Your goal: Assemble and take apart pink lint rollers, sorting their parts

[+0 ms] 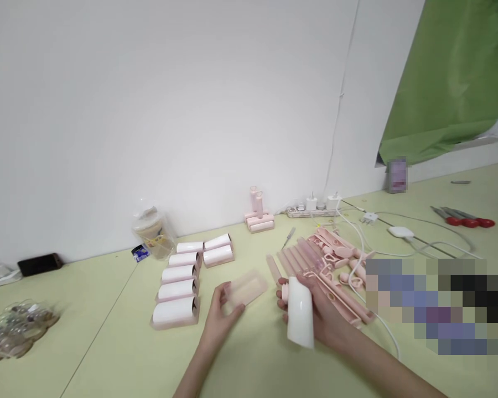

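- Left hand (224, 307): thumb and fingers pinch the near end of a translucent pale-pink case (249, 288), tilted above a pale green table (120, 348).
- Right hand (317, 312): fingers curl around a white roller (301, 315), upright and leaning slightly, with a pink piece (285, 293) at its upper left; the roller is just right of the case, apart from it.
- Left of the hands, white rollers (176, 310) lie in pink holders, in two columns.
- Behind and beside the right hand, loose pink parts (336, 243) lie heaped.
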Demonstrator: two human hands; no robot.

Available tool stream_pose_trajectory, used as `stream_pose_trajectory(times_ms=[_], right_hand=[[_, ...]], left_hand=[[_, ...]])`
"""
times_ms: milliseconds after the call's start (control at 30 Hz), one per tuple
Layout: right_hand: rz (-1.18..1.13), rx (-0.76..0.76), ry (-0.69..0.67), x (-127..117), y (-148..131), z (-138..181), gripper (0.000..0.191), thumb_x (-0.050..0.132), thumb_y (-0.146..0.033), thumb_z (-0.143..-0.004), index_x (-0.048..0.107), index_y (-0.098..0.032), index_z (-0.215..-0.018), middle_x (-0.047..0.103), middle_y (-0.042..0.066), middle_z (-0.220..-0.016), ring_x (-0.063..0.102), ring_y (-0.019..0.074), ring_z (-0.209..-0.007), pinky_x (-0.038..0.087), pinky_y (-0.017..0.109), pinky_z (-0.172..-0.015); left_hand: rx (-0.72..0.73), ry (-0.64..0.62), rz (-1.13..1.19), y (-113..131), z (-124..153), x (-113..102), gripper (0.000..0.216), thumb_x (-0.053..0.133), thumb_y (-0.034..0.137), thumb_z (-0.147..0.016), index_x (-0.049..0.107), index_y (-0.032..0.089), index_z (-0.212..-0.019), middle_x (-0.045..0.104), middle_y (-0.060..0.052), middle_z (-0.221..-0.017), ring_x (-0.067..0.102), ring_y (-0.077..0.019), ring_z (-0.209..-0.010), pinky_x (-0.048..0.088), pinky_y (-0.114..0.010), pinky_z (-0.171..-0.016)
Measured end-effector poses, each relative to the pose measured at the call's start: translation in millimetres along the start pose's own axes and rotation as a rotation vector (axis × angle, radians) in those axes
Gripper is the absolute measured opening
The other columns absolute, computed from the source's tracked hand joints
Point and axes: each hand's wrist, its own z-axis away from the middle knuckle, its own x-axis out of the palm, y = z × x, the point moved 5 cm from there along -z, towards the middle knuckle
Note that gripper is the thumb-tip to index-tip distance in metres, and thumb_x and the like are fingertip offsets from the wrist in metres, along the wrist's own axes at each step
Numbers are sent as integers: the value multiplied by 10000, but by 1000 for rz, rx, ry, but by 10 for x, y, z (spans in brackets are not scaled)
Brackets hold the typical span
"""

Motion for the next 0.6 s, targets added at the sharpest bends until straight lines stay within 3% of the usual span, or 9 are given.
stream_pose_trajectory(times_ms=[100,167,267,367,433,533,600], right_hand=[[280,-135,-22,71,59,69,266,619,-358,-708,495,-225,-902,595,-14,-698,568,145,-637,446,290,-608],[418,-196,-69,133,166,108,332,689,-323,-650,478,-233,-889,590,-31,-701,558,133,-623,423,261,-603],[300,-136,-38,127,365,117,370,683,-373,-651,479,-236,-928,582,-34,-693,551,128,-620,411,244,-596],[20,90,-45,126,536,89,362,499,-518,-746,541,-176,-856,579,12,-659,562,158,-629,431,279,-616],[-64,137,-93,153,529,65,334,461,-478,-776,563,-160,-764,574,20,-634,562,166,-626,440,294,-625],[-20,-11,-19,109,351,27,138,564,-281,-747,579,-192,-852,582,-19,-649,558,135,-631,444,259,-628],[113,-153,46,76,194,37,265,603,-240,-734,551,-221,-992,603,-26,-713,569,124,-698,450,238,-678]], left_hand=[[89,145,-161,131,133,-35,712,631,335,-638,287,169,-1238,322,-126,-1298,231,-266,-1253,187,-419,-1025],[193,166,-184,318,275,7,665,599,319,-678,280,156,-1238,309,-132,-1289,207,-262,-1254,160,-420,-1031],[173,-65,-81,447,485,258,641,629,292,-650,326,188,-1205,371,-120,-1235,348,-266,-1153,270,-400,-974],[-79,-281,177,320,615,528,834,689,287,-563,233,202,-1255,355,-138,-1263,452,-257,-1036,380,-376,-863],[-215,-388,399,219,642,647,898,693,308,-548,173,185,-1270,380,-162,-1255,496,-245,-983,405,-360,-814],[-220,-510,543,196,620,687,862,686,288,-571,186,170,-1264,500,-151,-1155,524,-238,-951,389,-360,-821],[-135,-511,520,248,601,644,708,649,244,-632,276,178,-1230,517,-129,-1144,502,-237,-1001,365,-357,-860]])
